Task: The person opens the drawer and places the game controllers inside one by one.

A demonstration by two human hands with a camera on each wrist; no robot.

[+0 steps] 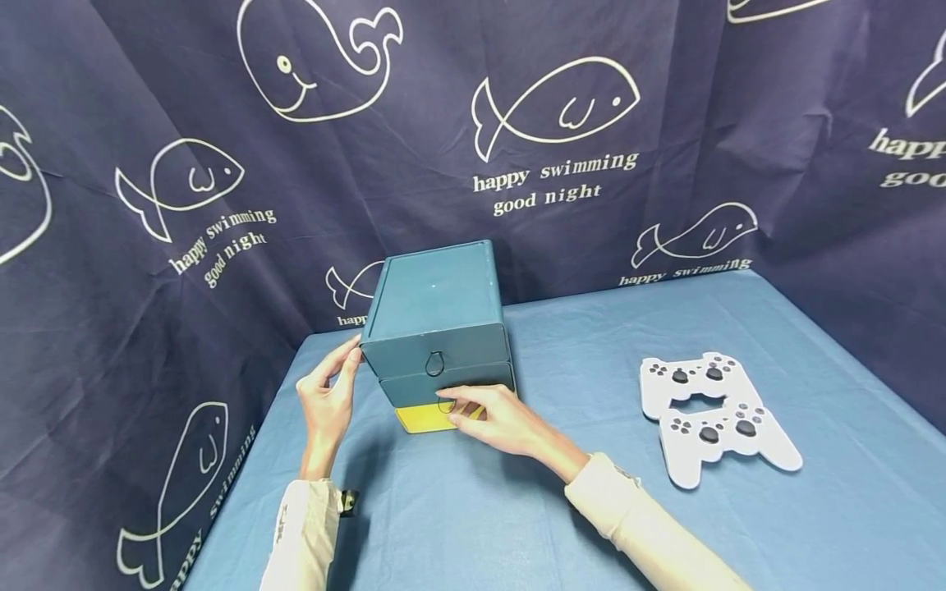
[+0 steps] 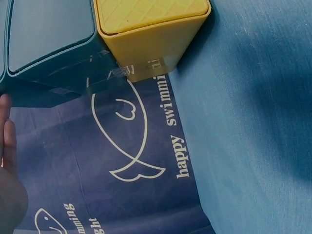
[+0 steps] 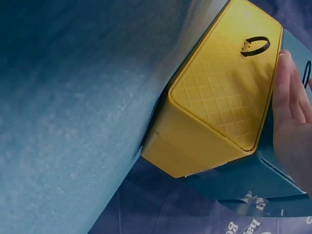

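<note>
A stack of three boxes with drawer fronts stands on the table. The top box (image 1: pixel 436 283) and the middle box (image 1: pixel 410 389) are teal, and the bottom box (image 3: pixel 219 83) is yellow with a quilted front. Fingers of my left hand (image 1: pixel 330 398) touch the upper left front corner of the top box; in the left wrist view they lie fairly straight along its side. My right hand (image 1: pixel 498 417) reaches to the middle box's front, index finger and thumb around a thin black loop handle (image 1: pixel 447 404). Another loop handle (image 1: pixel 436 364) hangs on the top front.
Two white game controllers (image 1: pixel 727 447) lie overlapping to the right on the blue tablecloth (image 1: pixel 576 353). A dark blue curtain (image 1: pixel 414 172) with fish and whale outlines hangs behind the boxes and at both sides.
</note>
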